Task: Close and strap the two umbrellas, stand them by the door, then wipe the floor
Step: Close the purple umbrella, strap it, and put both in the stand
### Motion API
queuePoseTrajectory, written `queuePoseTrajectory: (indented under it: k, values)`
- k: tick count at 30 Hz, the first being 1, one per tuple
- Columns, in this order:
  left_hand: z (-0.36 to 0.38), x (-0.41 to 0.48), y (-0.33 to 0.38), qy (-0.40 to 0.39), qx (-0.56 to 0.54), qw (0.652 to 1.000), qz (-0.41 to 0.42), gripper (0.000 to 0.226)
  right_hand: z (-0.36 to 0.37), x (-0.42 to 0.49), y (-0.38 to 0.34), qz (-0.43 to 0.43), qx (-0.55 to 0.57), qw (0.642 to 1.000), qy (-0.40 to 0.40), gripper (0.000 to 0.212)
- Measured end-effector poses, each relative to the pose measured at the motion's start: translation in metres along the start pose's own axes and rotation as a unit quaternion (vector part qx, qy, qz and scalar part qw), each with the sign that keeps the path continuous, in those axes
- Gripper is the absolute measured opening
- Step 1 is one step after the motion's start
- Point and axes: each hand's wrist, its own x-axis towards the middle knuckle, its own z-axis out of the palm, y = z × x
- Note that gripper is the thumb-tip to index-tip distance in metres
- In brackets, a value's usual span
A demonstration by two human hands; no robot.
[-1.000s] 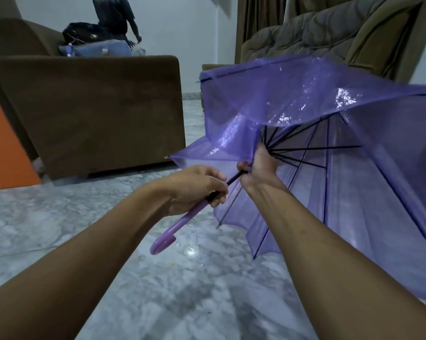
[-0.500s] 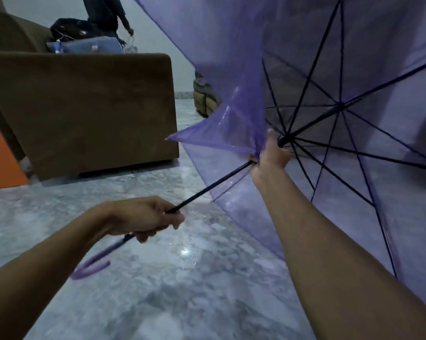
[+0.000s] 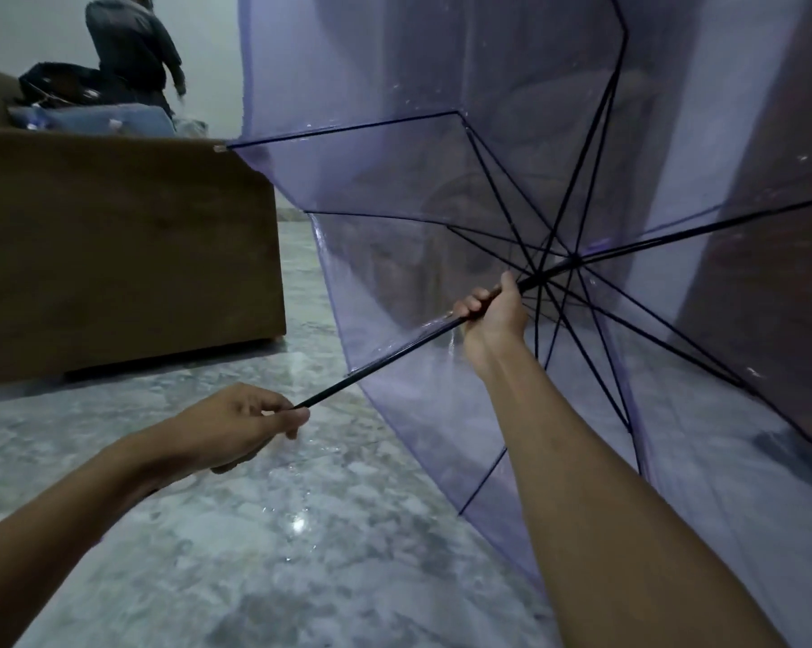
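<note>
A see-through purple umbrella [image 3: 441, 147] with black ribs fills the right and top of the view, its canopy spread wide with its inside facing me. Its black shaft [image 3: 385, 360] runs from lower left up to the hub. My left hand [image 3: 236, 425] is closed around the shaft's lower end; the curved handle is hidden behind the hand. My right hand [image 3: 493, 311] grips the shaft high up, just below the runner where the ribs meet. Water drops cling to the canopy. No second umbrella shows.
A brown sofa [image 3: 123, 254] stands at the left, bags piled on it. A person [image 3: 133, 44] stands behind it near the wall. The grey marble floor [image 3: 254, 554] carries small water drops and a glint below my hands. Furniture shows dimly through the canopy.
The canopy went from half folded to fully spread. My right hand slid up the shaft toward the hub, and my left hand moved down and left with the handle end.
</note>
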Motion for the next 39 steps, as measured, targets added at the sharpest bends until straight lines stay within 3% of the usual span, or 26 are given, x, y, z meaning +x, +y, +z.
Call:
queuePoseTrajectory:
  k: [4,7,11,13,16,22,28,34,36,39]
  values:
    - [0.003,0.003,0.011,0.021,0.018,0.998,0.048,0.029,0.003,0.009,-0.012,-0.006,-0.001,1.0,-0.007,0.029]
    - [-0.002,0.001,0.015,-0.024,0.032,0.997,0.071,0.019,0.003,0.015,-0.029,-0.016,0.005,1.0,-0.01,0.027]
    - [-0.024,-0.011,-0.01,-0.075,0.132,0.988,0.025,0.039,-0.006,0.02,-0.051,-0.042,0.005,0.999,0.01,0.026]
    - [-0.027,-0.015,-0.026,-0.042,0.159,0.986,0.014,0.059,-0.01,0.022,-0.059,-0.061,0.008,0.998,0.025,0.026]
    - [-0.022,-0.012,-0.032,0.05,0.189,0.976,0.099,0.069,-0.008,0.021,-0.062,-0.094,0.031,0.994,0.035,0.034]
    - [-0.017,-0.013,-0.017,0.093,0.202,0.964,0.142,0.049,-0.003,0.019,-0.064,-0.151,-0.03,0.981,0.115,0.037]
    - [-0.006,-0.01,0.016,0.134,0.226,0.956,0.128,0.044,0.014,-0.004,-0.014,-0.098,-0.102,0.988,0.069,0.034]
    - [0.023,0.007,0.053,0.204,0.114,0.966,0.11,0.027,0.053,-0.067,0.078,0.021,-0.133,0.988,-0.069,0.031]
    - [0.027,0.01,0.066,0.164,-0.034,0.983,0.074,0.02,0.062,-0.087,0.091,0.057,-0.153,0.98,-0.113,0.036]
    - [0.02,0.007,0.077,0.064,-0.234,0.97,0.03,0.026,0.07,-0.097,0.086,0.066,-0.18,0.971,-0.143,0.042]
